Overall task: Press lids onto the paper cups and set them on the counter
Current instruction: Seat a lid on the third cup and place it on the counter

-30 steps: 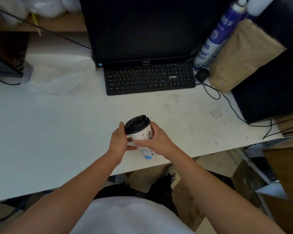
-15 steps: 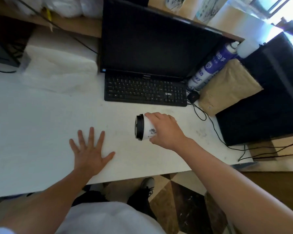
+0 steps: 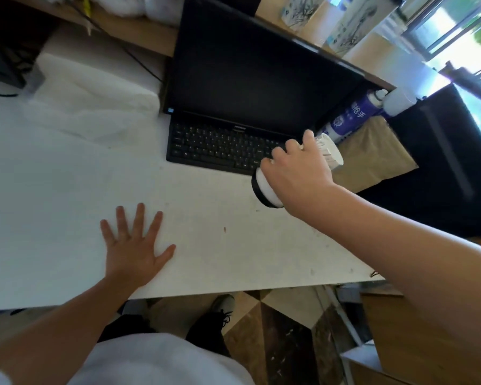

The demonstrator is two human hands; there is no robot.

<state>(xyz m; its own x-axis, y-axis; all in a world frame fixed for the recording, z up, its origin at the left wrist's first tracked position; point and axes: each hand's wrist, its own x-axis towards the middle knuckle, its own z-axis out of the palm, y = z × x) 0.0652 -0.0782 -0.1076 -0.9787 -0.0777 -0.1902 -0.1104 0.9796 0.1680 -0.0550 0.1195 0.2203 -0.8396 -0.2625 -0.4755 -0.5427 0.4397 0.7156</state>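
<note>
My right hand (image 3: 297, 173) grips a white paper cup (image 3: 267, 191) with a black lid, held tilted above the white desk (image 3: 67, 195), lid end pointing down and to the left, bottom end up near the brown bag. The hand covers the cup's middle. My left hand (image 3: 134, 245) lies flat on the desk near its front edge, fingers spread, holding nothing. More printed paper cups (image 3: 345, 31) stand on the wooden counter (image 3: 372, 54) behind the monitor, at the top right.
A black monitor (image 3: 256, 70) and keyboard (image 3: 220, 145) sit at the back of the desk. A blue spray can (image 3: 350, 118), a brown paper bag (image 3: 372, 154) and a black computer case (image 3: 439, 168) crowd the right side. White foam wrap (image 3: 89, 107) lies at back left.
Both hands held the lidded cup at first. My left hand let go and settled flat on the desk. My right hand carried the cup right and further back, tipping it over.
</note>
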